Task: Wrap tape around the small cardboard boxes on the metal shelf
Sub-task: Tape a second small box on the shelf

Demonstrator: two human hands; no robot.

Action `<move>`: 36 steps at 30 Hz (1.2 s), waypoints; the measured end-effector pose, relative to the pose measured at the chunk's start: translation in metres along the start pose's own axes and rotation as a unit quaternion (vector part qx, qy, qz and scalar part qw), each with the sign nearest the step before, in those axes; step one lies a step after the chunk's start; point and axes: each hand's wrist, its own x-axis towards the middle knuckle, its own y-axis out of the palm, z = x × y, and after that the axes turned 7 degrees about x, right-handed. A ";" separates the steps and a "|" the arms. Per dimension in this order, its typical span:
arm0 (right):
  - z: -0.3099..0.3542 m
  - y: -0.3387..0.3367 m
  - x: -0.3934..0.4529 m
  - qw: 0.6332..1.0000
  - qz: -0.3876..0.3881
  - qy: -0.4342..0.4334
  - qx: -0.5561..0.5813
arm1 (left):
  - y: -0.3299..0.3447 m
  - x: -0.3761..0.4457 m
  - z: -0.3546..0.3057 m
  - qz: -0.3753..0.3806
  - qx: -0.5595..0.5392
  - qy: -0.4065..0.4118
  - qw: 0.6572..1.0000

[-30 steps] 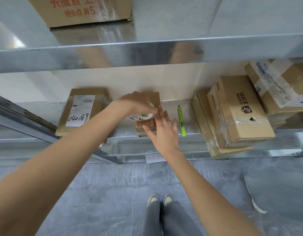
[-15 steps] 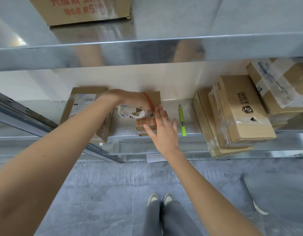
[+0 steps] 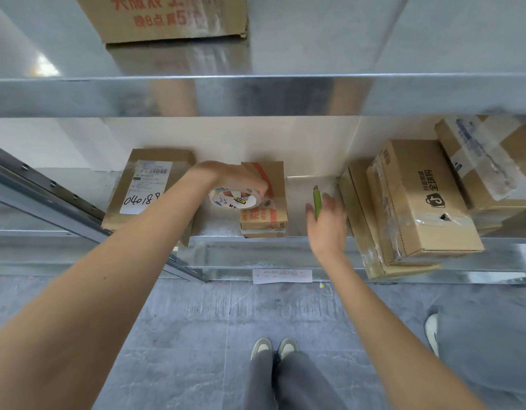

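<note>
Head view: tape roll (image 3: 235, 199) gripped by left hand (image 3: 236, 179) against small box (image 3: 264, 202); right hand (image 3: 328, 220) loosely open, touching green pen (image 3: 317, 202).

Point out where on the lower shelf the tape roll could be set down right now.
Bare metal shows between the labelled flat box and the small box, under the tape roll the left hand holds. A narrower strip lies between the small box and the stacked boxes, but the green cutter and right hand occupy it. The right end is crowded.
</note>
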 end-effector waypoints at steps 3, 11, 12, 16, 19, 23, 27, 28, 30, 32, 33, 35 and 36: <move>-0.013 0.005 0.012 0.991 0.093 0.060 -0.071 | -0.001 -0.006 -0.003 -0.002 0.017 0.024 1.000; -0.019 0.014 0.017 0.977 0.118 -0.023 -0.174 | -0.001 -0.015 -0.008 -0.005 -0.020 0.015 1.000; -0.015 0.008 0.015 0.988 0.105 -0.008 -0.116 | -0.001 -0.016 -0.008 -0.006 -0.032 0.012 0.999; 0.011 -0.033 -0.010 0.991 0.007 -0.045 0.122 | 0.000 -0.017 -0.007 -0.008 -0.061 0.003 0.998; 0.033 -0.055 -0.036 0.982 0.042 -0.069 0.170 | 0.000 -0.020 -0.007 -0.014 -0.068 0.001 0.998; 0.054 -0.055 -0.047 0.977 0.113 -0.056 0.172 | 0.000 -0.021 -0.006 -0.019 -0.078 -0.002 0.997; 0.063 -0.047 -0.047 0.979 0.108 -0.048 0.167 | -0.001 -0.020 -0.005 -0.018 -0.082 -0.005 0.996; 0.064 -0.046 -0.047 0.979 0.106 -0.044 0.166 | -0.001 -0.020 -0.004 -0.018 -0.077 -0.008 0.997; 0.065 -0.044 -0.046 0.980 0.106 -0.036 0.162 | -0.001 -0.021 -0.004 -0.015 -0.063 -0.017 0.998; 0.066 -0.043 -0.046 0.981 0.109 -0.035 0.158 | -0.001 -0.020 -0.004 -0.013 -0.078 -0.002 0.997; 0.067 -0.042 -0.046 0.981 0.109 -0.034 0.157 | -0.002 -0.020 -0.004 -0.016 -0.084 0.004 0.996; 0.068 -0.041 -0.047 0.981 0.109 -0.030 0.155 | -0.001 -0.019 -0.004 -0.020 -0.084 0.007 0.996; 0.068 -0.041 -0.047 0.982 0.111 -0.026 0.153 | -0.001 -0.018 -0.003 -0.018 -0.082 0.004 0.996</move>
